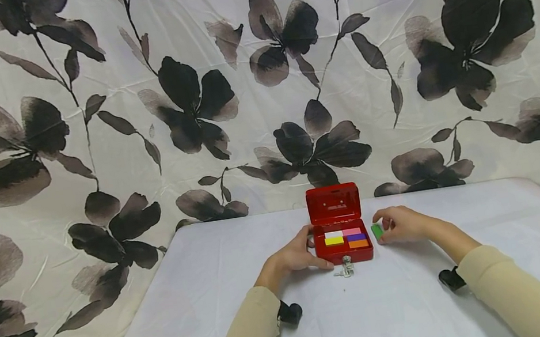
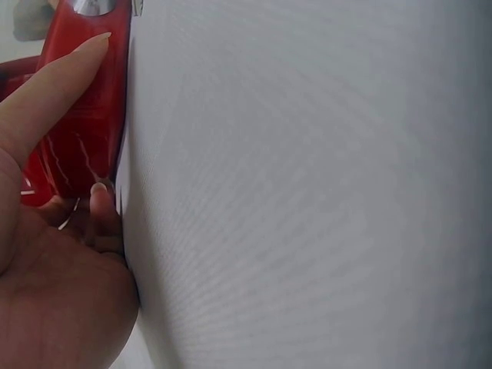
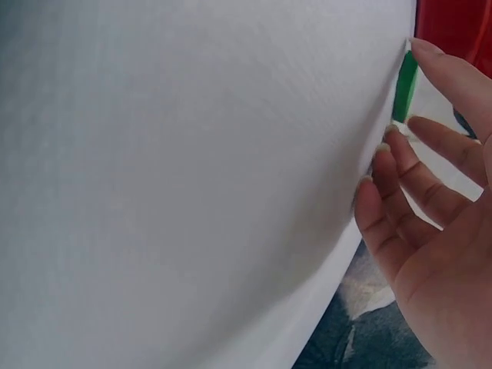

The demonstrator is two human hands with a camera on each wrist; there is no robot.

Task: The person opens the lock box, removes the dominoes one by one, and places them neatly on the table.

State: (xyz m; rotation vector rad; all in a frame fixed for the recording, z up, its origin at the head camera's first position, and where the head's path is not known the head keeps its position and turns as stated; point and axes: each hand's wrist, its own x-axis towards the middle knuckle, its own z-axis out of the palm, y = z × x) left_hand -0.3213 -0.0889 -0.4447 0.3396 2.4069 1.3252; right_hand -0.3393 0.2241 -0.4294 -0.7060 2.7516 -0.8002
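A red metal cash box [image 1: 346, 258] stands on the table with its lid raised at the back. Inside lie several coloured blocks, among them a yellow block [image 1: 334, 241], a purple block [image 1: 356, 237] and an orange block [image 1: 358, 244]. At the box's left side my left hand [image 1: 297, 253] grips it, the thumb along the front wall and the other fingers at the side. To the right of the box, my right hand [image 1: 404, 224] pinches a green block [image 3: 406, 86] by its ends between thumb and index finger, close to the tabletop. The other right fingers are loosely bent.
A lock with keys [image 1: 347, 266] hangs at the front of the box. White cloth covers the table [image 1: 189, 297]. Behind its far edge hangs a flowered curtain [image 1: 250, 107]. Each wrist carries a small black camera.
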